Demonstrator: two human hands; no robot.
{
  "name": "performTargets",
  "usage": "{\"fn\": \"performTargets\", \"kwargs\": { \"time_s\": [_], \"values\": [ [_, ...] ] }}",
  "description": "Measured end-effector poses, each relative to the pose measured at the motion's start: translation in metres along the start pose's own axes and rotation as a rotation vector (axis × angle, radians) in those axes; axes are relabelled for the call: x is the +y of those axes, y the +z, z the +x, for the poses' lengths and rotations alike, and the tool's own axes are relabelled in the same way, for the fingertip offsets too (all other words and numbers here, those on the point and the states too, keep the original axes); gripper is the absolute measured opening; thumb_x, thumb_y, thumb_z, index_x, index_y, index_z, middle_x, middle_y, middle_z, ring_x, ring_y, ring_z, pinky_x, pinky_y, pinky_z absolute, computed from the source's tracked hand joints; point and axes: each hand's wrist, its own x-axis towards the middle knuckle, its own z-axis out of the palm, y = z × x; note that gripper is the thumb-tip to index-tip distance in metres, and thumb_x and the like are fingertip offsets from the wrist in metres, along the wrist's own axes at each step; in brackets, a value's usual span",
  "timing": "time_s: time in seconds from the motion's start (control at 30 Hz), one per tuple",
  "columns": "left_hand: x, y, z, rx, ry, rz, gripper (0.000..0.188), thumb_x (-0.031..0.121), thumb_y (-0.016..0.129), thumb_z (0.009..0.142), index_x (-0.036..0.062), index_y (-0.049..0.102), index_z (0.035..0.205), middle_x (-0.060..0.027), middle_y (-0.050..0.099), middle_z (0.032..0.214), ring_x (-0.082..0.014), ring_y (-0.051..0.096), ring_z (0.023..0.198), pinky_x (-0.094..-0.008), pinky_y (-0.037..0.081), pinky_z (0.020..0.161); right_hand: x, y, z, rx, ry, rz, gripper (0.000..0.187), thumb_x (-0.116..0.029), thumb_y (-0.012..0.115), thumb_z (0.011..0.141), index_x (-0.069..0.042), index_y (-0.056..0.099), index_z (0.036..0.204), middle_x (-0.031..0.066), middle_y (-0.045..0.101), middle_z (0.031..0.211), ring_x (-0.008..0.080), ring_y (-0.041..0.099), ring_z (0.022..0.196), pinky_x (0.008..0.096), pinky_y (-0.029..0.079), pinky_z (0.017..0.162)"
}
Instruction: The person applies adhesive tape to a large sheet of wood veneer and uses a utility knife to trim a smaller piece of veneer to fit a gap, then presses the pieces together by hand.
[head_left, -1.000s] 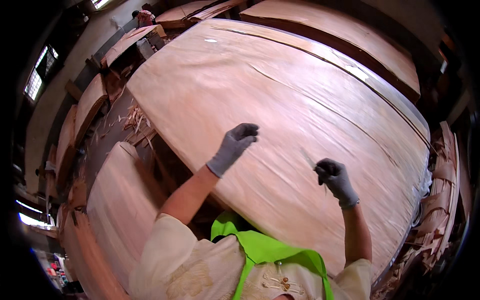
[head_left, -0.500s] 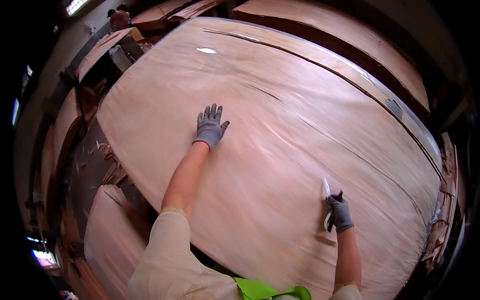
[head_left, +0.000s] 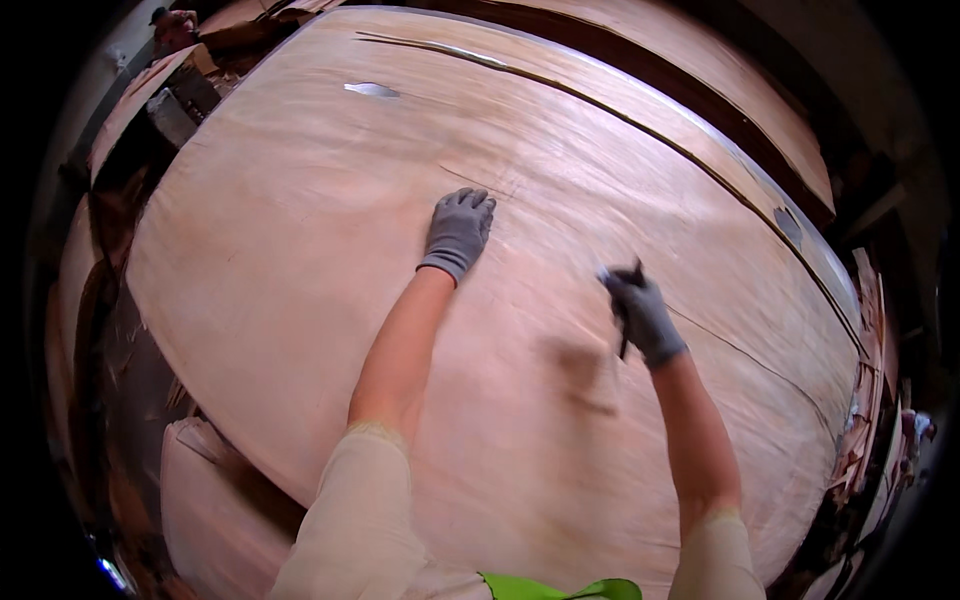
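A broad pinkish-tan wood veneer sheet [head_left: 330, 300] lies in front of me, its surface rippled and split in places. My left hand [head_left: 460, 232], in a grey glove, rests on it just below a thin split, fingers close together and somewhat bent, holding nothing that I can see. Farther right, my right hand [head_left: 645, 315], gloved too, is raised over the sheet and casts a shadow on it. It is closed around a slim dark tool [head_left: 637, 268] with a whitish part at its front; motion blur hides the exact kind.
A long dark split [head_left: 600, 100] runs along the sheet's far side, and a hole [head_left: 371, 90] shows at the far left. More veneer stacks [head_left: 700, 60] stand beyond. Torn strips [head_left: 868, 370] lie at the right edge. Another person [head_left: 175, 30] is at the far left.
My left hand has slid right and drawn its spread fingers together. My right hand has moved away from me and slightly left, with the tool in it. The view has shifted too.
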Motion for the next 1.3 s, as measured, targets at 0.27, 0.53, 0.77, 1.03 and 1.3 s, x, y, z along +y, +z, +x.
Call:
{"fn": "performTargets", "kwargs": {
  "time_s": [0.27, 0.53, 0.77, 1.03, 1.3],
  "values": [
    [-0.009, 0.008, 0.009, 0.008, 0.014, -0.144, 0.036, 0.013, 0.054, 0.081, 0.0112, 0.057, 0.117, -0.0094, 0.057, 0.118, -0.0267, 0.053, 0.11, -0.0371, 0.043, 0.089, -0.007, 0.094, 0.133, 0.028, 0.317, 0.203, 0.012, -0.019, 0.065, 0.082, -0.009, 0.061, 0.075, -0.0024, 0.05, 0.055, 0.01, 0.039, 0.039, 0.026, 0.031, 0.037],
    [-0.001, 0.012, 0.033, -0.239, 0.519, -0.02, 0.04, 0.016, 0.042, 0.088, 0.0193, 0.051, 0.127, -0.0007, 0.05, 0.133, -0.0192, 0.047, 0.122, -0.0354, 0.041, 0.093, 0.001, 0.102, 0.14, 0.101, 0.227, 0.25, 0.012, -0.013, 0.065, 0.08, -0.007, 0.061, 0.071, 0.0015, 0.055, 0.058, 0.0113, 0.045, 0.044, 0.026, 0.034, 0.041],
    [-0.01, 0.009, 0.029, -0.29, 0.462, 0.039, 0.037, 0.018, 0.041, 0.089, 0.0222, 0.054, 0.123, -0.0093, 0.049, 0.134, -0.0246, 0.046, 0.124, -0.0401, 0.04, 0.091, 0.018, 0.098, 0.088, 0.023, 0.223, 0.28, 0.011, -0.012, 0.063, 0.083, -0.005, 0.063, 0.075, 0.0047, 0.058, 0.059, 0.0126, 0.049, 0.043, 0.0267, 0.036, 0.039],
    [-0.001, 0.007, 0.042, -0.364, 0.537, 0.143, 0.045, 0.012, 0.042, 0.087, 0.0286, 0.048, 0.129, -0.0205, 0.044, 0.135, -0.0327, 0.046, 0.123, -0.0418, 0.044, 0.089, 0.035, 0.112, 0.029, 0.084, 0.151, 0.389, 0.015, -0.021, 0.062, 0.083, -0.007, 0.059, 0.078, 0.0013, 0.05, 0.055, 0.0115, 0.043, 0.043, 0.0271, 0.033, 0.039],
    [0.1, 0.016, 0.03, -0.194, 0.438, -0.274, 0.036, 0.019, 0.064, 0.074, 0.0227, 0.065, 0.109, -0.0131, 0.056, 0.122, -0.0295, 0.052, 0.114, -0.0436, 0.044, 0.085, 0.066, -0.131, -0.048, 0.315, 0.182, 0.338, 0.016, -0.023, 0.064, 0.086, -0.007, 0.064, 0.087, -0.002, 0.052, 0.058, 0.0071, 0.042, 0.045, 0.0237, 0.032, 0.041]
  ]
}}
